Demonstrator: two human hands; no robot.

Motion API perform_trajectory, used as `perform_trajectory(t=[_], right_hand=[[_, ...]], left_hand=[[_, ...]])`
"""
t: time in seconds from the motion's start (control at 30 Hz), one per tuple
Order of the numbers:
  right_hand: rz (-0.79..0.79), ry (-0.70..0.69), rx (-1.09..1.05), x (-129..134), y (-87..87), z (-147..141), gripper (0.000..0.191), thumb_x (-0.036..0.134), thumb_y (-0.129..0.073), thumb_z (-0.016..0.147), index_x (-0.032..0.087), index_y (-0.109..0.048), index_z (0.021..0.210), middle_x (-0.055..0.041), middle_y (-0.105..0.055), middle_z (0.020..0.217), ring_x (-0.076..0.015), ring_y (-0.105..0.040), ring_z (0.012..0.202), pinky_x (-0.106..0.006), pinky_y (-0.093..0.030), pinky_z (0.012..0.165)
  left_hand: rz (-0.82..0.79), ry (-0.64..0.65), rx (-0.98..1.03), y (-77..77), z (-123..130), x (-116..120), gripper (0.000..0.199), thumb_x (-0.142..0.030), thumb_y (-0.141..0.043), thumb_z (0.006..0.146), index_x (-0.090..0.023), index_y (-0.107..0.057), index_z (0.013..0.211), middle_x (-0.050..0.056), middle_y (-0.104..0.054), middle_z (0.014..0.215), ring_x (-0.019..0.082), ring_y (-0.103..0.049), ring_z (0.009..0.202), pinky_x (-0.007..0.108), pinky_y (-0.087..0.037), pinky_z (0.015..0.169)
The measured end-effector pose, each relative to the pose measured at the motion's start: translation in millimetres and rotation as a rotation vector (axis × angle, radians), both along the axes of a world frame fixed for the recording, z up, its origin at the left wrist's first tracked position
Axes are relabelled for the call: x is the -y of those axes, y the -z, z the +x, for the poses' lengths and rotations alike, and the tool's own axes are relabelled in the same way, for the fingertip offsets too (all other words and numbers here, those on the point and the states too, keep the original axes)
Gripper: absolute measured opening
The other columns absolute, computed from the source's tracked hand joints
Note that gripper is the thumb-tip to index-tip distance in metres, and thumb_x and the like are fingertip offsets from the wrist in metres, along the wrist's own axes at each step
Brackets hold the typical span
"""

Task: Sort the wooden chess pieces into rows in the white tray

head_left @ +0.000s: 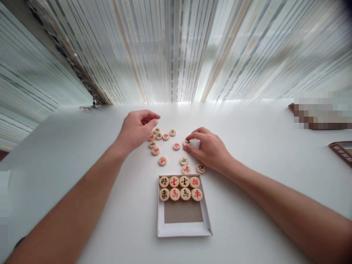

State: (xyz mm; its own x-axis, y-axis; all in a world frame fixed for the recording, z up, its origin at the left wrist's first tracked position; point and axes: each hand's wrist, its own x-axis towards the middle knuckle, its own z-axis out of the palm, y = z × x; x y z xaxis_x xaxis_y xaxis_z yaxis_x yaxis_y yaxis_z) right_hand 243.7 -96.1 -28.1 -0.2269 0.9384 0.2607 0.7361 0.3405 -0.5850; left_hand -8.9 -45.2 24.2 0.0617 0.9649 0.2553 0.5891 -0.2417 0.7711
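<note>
My right hand (210,146) has its thumb and index finger on either side of a xiangqi piece (186,142) with a black character, and its other fingers are curled. Over the left part of the loose pieces hovers my left hand (137,126), thumb and index finger apart, with nothing visible in it. Several loose xiangqi pieces (165,136), marked in red or black, lie scattered between the hands. In front of them is a shallow white box (184,231) holding two rows of pieces (175,194) at its far end. The near part of its brown bottom shows bare.
The white table (247,220) extends to both sides. A striped string curtain (176,55) hangs behind its far edge. To the right are a brown-edged object (291,106), partly blurred out, and a brown frame-like object (341,152).
</note>
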Motion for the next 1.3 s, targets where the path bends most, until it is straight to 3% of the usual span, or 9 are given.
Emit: perform_trajectory(t=[0.1,0.23,0.37,0.5,0.7,0.87,1.0,1.13,1.3], right_hand=[[0.032,-0.047,-0.094,3.8,-0.4,2.4,0.012,0.032,-0.071,0.096,0.021,-0.075,0.098,-0.0060,-0.076,0.101,-0.0151,-0.062,0.063,-0.031,-0.048,0.064],[0.058,-0.123,-0.141,9.1,3.7,5.6,0.010,0.028,-0.064,0.099,0.021,-0.072,0.098,-0.0017,-0.078,0.086,-0.0140,-0.064,0.059,-0.029,-0.047,0.063],[0.058,-0.185,-0.133,9.6,7.5,4.8,0.011,0.026,-0.068,0.096,0.019,-0.074,0.101,-0.0055,-0.077,0.093,-0.0144,-0.066,0.063,-0.029,-0.049,0.065],[0.037,-0.189,-0.137,9.5,0.7,7.6,0.016,0.026,-0.065,0.098,0.017,-0.078,0.098,-0.0066,-0.074,0.090,-0.0141,-0.065,0.064,-0.029,-0.050,0.065],[-0.154,-0.297,-0.037,10.7,-15.4,17.9,0.021,0.027,-0.080,0.088,0.019,-0.082,0.108,-0.0071,-0.073,0.101,-0.0135,-0.065,0.068,-0.028,-0.051,0.065],[-0.081,-0.293,-0.098,10.7,-10.8,17.5,0.012,0.024,-0.080,0.084,0.017,-0.079,0.094,-0.0032,-0.072,0.084,-0.0127,-0.061,0.064,-0.027,-0.049,0.061],[-0.141,-0.282,-0.373,12.9,-5.5,16.3,0.018,0.024,-0.077,0.085,0.018,-0.076,0.102,0.0002,-0.070,0.073,-0.0129,-0.061,0.061,-0.026,-0.050,0.057],[-0.276,-0.324,-0.653,13.1,-4.4,15.0,0.025,0.027,-0.075,0.091,0.019,-0.079,0.114,-0.0048,-0.075,0.089,-0.0151,-0.065,0.070,-0.028,-0.053,0.059],[-0.302,-0.331,-0.703,14.0,-7.1,14.2,0.025,0.023,-0.073,0.095,0.022,-0.080,0.118,-0.0061,-0.077,0.099,-0.0152,-0.068,0.079,-0.029,-0.057,0.071]], left_hand=[[-0.065,0.083,-0.019,1.3,18.9,22.8,0.021,-0.030,-0.071,0.088,-0.020,-0.083,0.102,0.007,-0.083,0.094,0.023,-0.075,0.081,0.037,-0.060,0.077],[-0.185,0.215,-0.027,7.9,32.3,49.2,0.025,-0.036,-0.069,0.092,-0.020,-0.082,0.105,0.007,-0.084,0.097,0.024,-0.077,0.085,0.036,-0.061,0.078],[-0.089,0.212,-0.123,12.7,34.9,54.1,0.024,-0.032,-0.069,0.092,-0.018,-0.082,0.107,0.006,-0.084,0.095,0.021,-0.075,0.080,0.032,-0.057,0.072],[0.070,0.186,-0.149,17.9,31.6,50.4,0.019,-0.023,-0.068,0.092,-0.018,-0.084,0.101,0.004,-0.083,0.092,0.017,-0.072,0.076,0.029,-0.054,0.070],[0.226,0.178,-0.081,23.8,30.2,52.5,0.016,-0.019,-0.068,0.092,-0.017,-0.084,0.093,0.003,-0.081,0.083,0.015,-0.068,0.071,0.027,-0.049,0.065],[0.271,0.291,-0.036,25.5,39.8,50.8,0.014,-0.016,-0.068,0.091,-0.015,-0.082,0.091,0.004,-0.081,0.081,0.014,-0.068,0.070,0.026,-0.048,0.062],[0.095,0.379,0.111,26.7,50.4,50.2,0.016,-0.024,-0.070,0.094,-0.014,-0.081,0.100,0.007,-0.082,0.087,0.017,-0.073,0.075,0.027,-0.055,0.068],[-0.184,0.431,0.322,31.3,52.7,51.3,0.024,-0.029,-0.076,0.093,-0.013,-0.080,0.110,0.010,-0.083,0.095,0.018,-0.076,0.078,0.029,-0.062,0.072],[-0.294,0.455,0.428,35.5,51.9,52.2,0.027,-0.026,-0.079,0.090,-0.011,-0.079,0.113,0.007,-0.081,0.085,0.014,-0.073,0.068,0.026,-0.062,0.065]])
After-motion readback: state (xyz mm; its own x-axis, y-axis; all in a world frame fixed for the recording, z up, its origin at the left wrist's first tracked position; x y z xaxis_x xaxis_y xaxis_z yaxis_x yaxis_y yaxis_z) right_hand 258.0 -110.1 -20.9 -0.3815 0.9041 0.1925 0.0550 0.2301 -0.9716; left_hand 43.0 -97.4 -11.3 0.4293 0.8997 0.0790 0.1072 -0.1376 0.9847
